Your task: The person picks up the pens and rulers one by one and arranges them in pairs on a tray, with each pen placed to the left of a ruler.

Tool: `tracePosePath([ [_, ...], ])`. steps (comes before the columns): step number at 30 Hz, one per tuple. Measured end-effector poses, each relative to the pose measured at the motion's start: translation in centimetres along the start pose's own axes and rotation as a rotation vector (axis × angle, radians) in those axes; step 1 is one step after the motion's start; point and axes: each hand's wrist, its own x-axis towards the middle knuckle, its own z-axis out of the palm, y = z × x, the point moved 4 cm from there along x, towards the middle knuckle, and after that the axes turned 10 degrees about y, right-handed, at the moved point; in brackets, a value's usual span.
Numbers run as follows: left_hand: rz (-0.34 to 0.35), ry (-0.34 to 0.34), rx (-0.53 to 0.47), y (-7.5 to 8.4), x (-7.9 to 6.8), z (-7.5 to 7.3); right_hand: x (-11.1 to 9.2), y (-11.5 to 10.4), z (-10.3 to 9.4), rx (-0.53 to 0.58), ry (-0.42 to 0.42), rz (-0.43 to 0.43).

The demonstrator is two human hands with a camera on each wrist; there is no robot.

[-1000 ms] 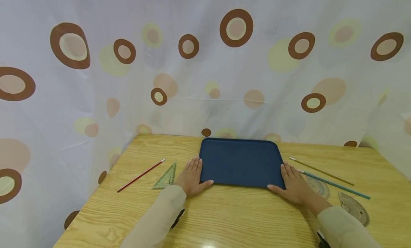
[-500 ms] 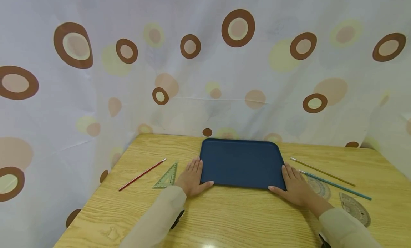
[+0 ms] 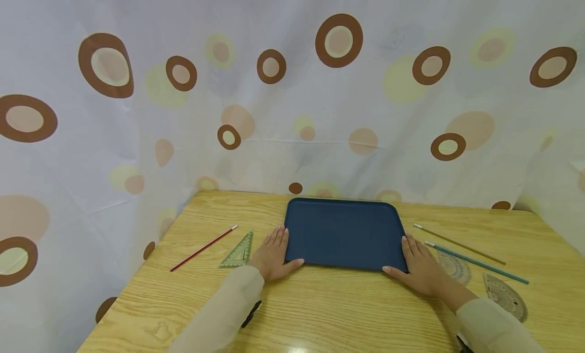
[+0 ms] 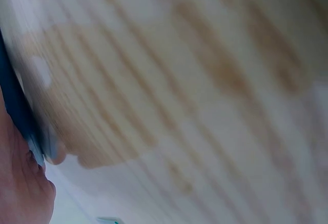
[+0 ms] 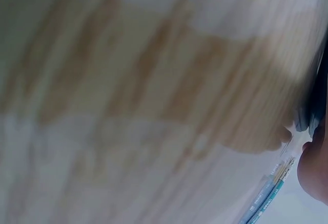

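A dark blue rectangular tray lies flat on the wooden table, close to the patterned cloth. My left hand rests along its left side with straight fingers, the thumb touching the front edge. At the opposite side my right hand lies the same way, thumb at the front right corner. In the left wrist view part of the left hand shows beside the tray's dark edge. The right wrist view catches only a piece of the right hand at its border.
Left of the tray lie a red pencil and a clear green set square. To the right are a gold pencil, a blue pencil and two clear protractors, one under the blue pencil, another nearer.
The view has shifted very slightly. Both hands and the tray stay in place, with no visible change in grip.
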Motion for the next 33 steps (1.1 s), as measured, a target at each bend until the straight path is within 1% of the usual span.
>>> tracePosePath([
  [12, 0.005, -0.003, 0.0, 0.0, -0.5, -0.1, -0.1, -0.2, 0.0, -0.01, 0.005, -0.008],
  [19, -0.002, -0.016, 0.0, 0.1, -0.7, -0.2, -0.4, -0.3, 0.0, -0.006, 0.002, -0.003],
  [23, 0.001, -0.012, -0.003, 0.2, -0.9, -0.5, -0.6, -0.4, 0.0, 0.002, 0.003, -0.003],
  [33, 0.009, -0.003, -0.003, 0.4, -1.2, -0.6, -0.9, -0.6, -0.1, 0.01, 0.018, -0.012],
])
